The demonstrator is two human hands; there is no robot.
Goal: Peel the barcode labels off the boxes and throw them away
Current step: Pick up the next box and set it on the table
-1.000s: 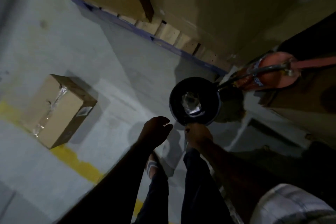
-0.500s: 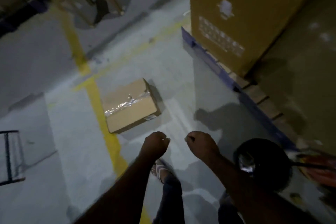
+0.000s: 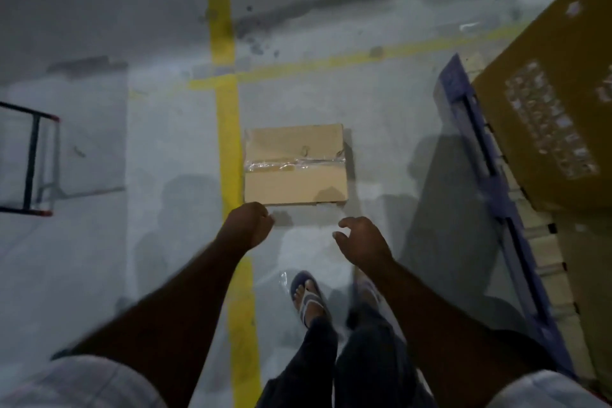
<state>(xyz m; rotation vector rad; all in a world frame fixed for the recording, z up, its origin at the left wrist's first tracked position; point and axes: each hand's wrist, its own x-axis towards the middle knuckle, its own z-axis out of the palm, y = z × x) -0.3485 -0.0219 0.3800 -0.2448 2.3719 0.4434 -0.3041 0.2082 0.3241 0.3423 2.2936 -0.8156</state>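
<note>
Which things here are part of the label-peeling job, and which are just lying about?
Job: small taped box, left hand, right hand, possibly the large box.
Lying about: blue pallet, black metal frame, yellow floor line.

Matt brown cardboard box ahead of you, with crinkled glossy clear tape across it. You're on a smooth concrete floor with a dull sheen, its yellow paint line scuffed. To your right, a blue plastic pallet and a matt cardboard carton.
</note>
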